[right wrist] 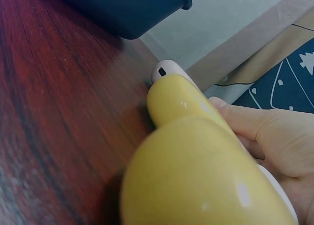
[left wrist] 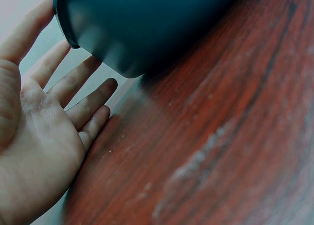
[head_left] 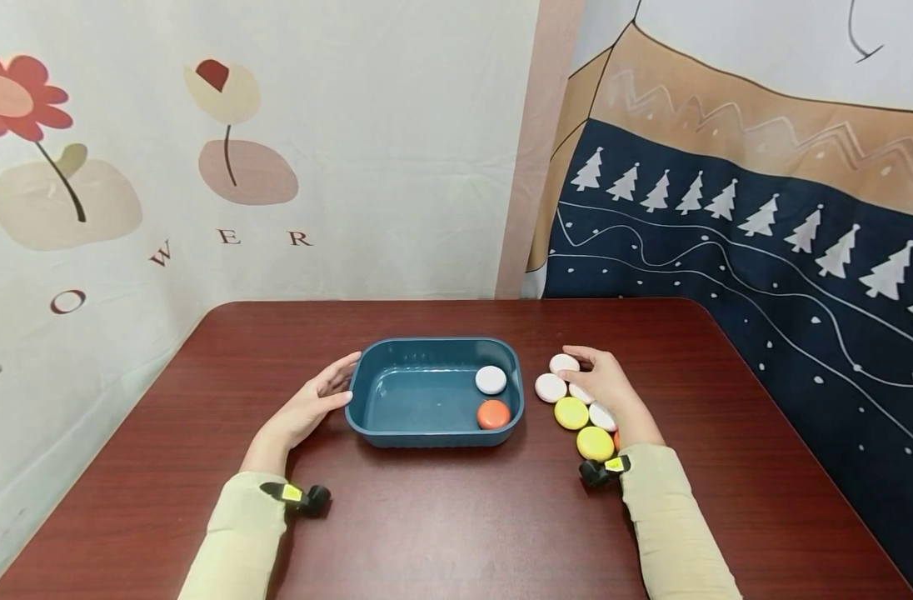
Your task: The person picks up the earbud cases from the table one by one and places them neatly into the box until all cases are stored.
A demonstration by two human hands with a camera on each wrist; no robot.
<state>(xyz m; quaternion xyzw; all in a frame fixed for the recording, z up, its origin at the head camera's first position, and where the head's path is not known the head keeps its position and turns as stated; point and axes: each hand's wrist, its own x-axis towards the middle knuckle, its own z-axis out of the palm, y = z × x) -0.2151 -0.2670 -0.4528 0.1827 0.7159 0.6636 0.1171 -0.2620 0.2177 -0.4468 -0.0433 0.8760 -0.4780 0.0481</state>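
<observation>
My left hand (head_left: 306,410) is at the left end of a teal plastic basin (head_left: 411,439), its extended fingers and thumb touching the rim. In the left wrist view, the fingers (left wrist: 86,102) spread below the basin's wall (left wrist: 147,29). An orange disc (head_left: 494,415) and a white disc (head_left: 491,380) lie in the basin's right end. My right hand (head_left: 608,390) pinches the farthest white disc (head_left: 563,363) between thumb and fingertips. Beside it on the table are another white disc (head_left: 551,387) and two yellow discs (head_left: 571,413). The right wrist view hides the pinched disc behind the yellow ones.
Beneath my right hand and wrist, more white discs (head_left: 603,417) and an orange one (head_left: 616,442) are partly covered. Everything rests on a reddish-brown wooden table (head_left: 426,517). Printed cloths (head_left: 396,167) hang behind it and along the right.
</observation>
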